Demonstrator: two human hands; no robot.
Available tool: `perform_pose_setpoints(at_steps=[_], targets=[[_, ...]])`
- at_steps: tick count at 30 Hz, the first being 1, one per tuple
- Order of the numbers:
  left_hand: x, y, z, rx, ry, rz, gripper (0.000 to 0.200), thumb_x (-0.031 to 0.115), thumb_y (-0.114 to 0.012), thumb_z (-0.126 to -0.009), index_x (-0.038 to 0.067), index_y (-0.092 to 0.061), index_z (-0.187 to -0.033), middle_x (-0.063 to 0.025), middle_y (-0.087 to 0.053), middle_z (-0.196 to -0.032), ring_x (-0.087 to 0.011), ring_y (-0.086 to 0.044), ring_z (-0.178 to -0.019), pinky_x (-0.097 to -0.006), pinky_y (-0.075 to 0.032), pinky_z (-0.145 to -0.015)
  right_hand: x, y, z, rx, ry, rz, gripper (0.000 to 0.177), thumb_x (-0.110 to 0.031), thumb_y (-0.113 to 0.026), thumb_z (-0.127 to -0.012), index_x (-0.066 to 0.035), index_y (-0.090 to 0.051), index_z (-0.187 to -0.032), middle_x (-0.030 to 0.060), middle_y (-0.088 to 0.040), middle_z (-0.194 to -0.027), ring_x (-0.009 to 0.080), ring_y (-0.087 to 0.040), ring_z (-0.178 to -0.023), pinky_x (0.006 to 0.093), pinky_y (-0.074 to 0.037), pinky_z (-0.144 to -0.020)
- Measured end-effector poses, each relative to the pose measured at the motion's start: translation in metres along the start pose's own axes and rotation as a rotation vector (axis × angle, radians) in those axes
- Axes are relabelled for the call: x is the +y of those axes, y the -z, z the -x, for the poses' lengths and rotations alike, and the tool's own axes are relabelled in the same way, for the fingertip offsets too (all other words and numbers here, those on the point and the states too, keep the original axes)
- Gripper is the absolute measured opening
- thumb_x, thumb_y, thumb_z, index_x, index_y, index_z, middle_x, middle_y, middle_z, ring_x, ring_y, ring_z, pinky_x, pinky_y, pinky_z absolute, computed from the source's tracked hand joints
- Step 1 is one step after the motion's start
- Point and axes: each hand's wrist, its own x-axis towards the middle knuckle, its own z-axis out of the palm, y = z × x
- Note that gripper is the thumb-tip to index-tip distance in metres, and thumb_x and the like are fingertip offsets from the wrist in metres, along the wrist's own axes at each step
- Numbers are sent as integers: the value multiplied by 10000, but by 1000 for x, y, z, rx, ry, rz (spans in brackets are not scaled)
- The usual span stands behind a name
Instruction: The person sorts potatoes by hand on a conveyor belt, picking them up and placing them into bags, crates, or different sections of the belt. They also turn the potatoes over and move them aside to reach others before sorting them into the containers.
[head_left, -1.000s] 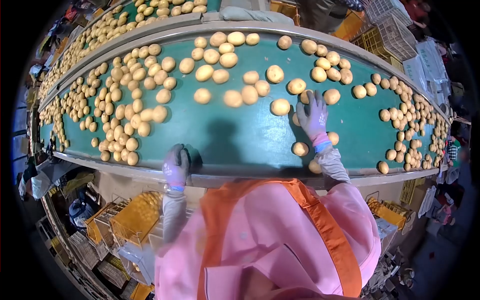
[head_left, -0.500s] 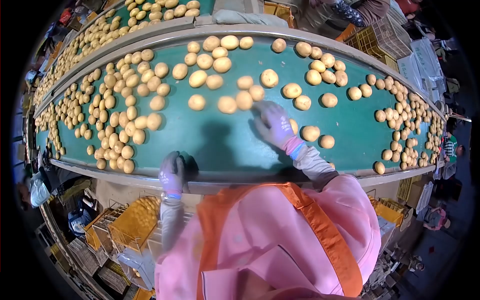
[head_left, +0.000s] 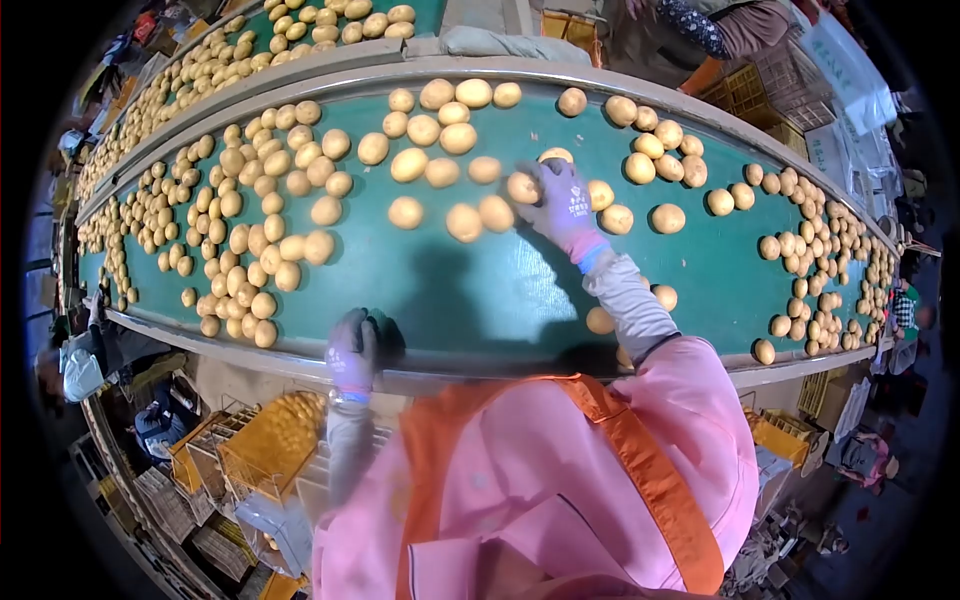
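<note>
My right hand (head_left: pixel 560 205), in a greyish-purple glove, reaches over the green conveyor belt (head_left: pixel 400 285). Its fingers and thumb close around one side of a potato (head_left: pixel 522 187). Just beyond the fingers, another potato (head_left: pixel 555 156) is partly covered by them. More potatoes lie close by, one (head_left: pixel 496 212) to the left and one (head_left: pixel 617 219) to the right. My left hand (head_left: pixel 352 352), gloved alike, rests at the near edge of the belt with its fingers curled together. No potato shows in it, and its palm side is hidden.
Many potatoes (head_left: pixel 260 255) spread over the belt's left part, with more (head_left: pixel 815 240) to the right. A metal rail (head_left: pixel 560 70) separates a second belt at the upper left. Yellow crates (head_left: pixel 275 445) stand below. Another person's arm (head_left: pixel 715 25) shows across the belt.
My right hand has moved up and forward onto a potato, covering part of another beyond it. My left hand stays at the near edge. The whole view has shifted slightly.
</note>
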Motion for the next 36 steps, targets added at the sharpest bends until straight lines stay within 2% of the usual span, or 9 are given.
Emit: perform_pose_setpoints(at_steps=[8,12,16,20,22,24,27,34,36], targets=[[3,1,-2,-30,22,-4,215,157,-596,-950,13,-676,-1088,-193,-692,-1084,-395,-654,-999,-449,-525,-893,-16,26,5,97,45,67,498,-277,-818,-702,-172,-685,-1171,86,-611,-1006,313,-589,-963,443,-468,-856],[7,1,-2,8,3,2,215,158,-593,-949,12,-678,-1082,-194,-691,-1077,-389,-651,-1000,-450,-524,-894,-6,7,13,-69,-229,-519,614,-347,-809,-815,-80,-590,-1322,190,-626,-1216,376,-622,-1082,450,-515,-922],[5,0,0,9,-7,-7,201,154,-589,-949,33,-683,-1078,-176,-693,-1073,-382,-651,-988,-454,-524,-881,5,7,-9,-69,-255,-431,659,-337,-779,-846,-71,-523,-1392,233,-644,-1183,410,-633,-1068,473,-513,-929],[14,4,-4,-18,36,-15,194,131,-586,-949,18,-687,-1071,-190,-702,-1057,-390,-663,-990,-435,-527,-890,35,29,-101,561,-61,-212,595,-249,-771,-847,-22,-541,-1347,249,-639,-1164,420,-631,-1049,483,-510,-887],[7,0,-3,-11,25,-27,188,126,-596,-945,20,-681,-1074,-193,-704,-1051,-398,-665,-979,-441,-531,-876,97,29,-171,699,15,-92,614,-354,-724,-870,-7,-543,-1343,250,-610,-1240,407,-615,-1108,486,-497,-955],[7,2,0,-3,36,8,172,119,-614,-937,21,-677,-1063,-192,-702,-1051,-401,-663,-974,-447,-532,-864,117,52,-217,643,-43,195,636,-401,-707,-867,-18,-545,-1348,249,-609,-1268,411,-604,-1139,490,-482,-991],[2,-2,-1,12,37,-25,160,114,-634,-928,18,-671,-1050,-186,-700,-1050,-397,-662,-974,-447,-534,-852,115,43,-227,438,21,73,632,-403,-700,-873,-41,-539,-1365,227,-621,-1271,398,-596,-1166,478,-476,-999],[-2,2,-1,-52,44,-56,298,263,-628,-931,95,-664,-1174,-151,-695,-1120,-363,-658,-1006,-482,-530,-877,31,-35,-8,-242,268,350,541,-408,-620,-933,-98,-551,-1371,154,-578,-1367,431,-442,-1338,673,-250,-1106],[-14,-7,5,-89,83,-102,300,272,-611,-943,90,-663,-1175,-152,-697,-1109,-362,-658,-1011,-473,-529,-889,0,-13,20,-225,254,306,526,-365,-632,-924,-99,-545,-1370,115,-563,-1388,406,-444,-1339,688,-194,-1127]])
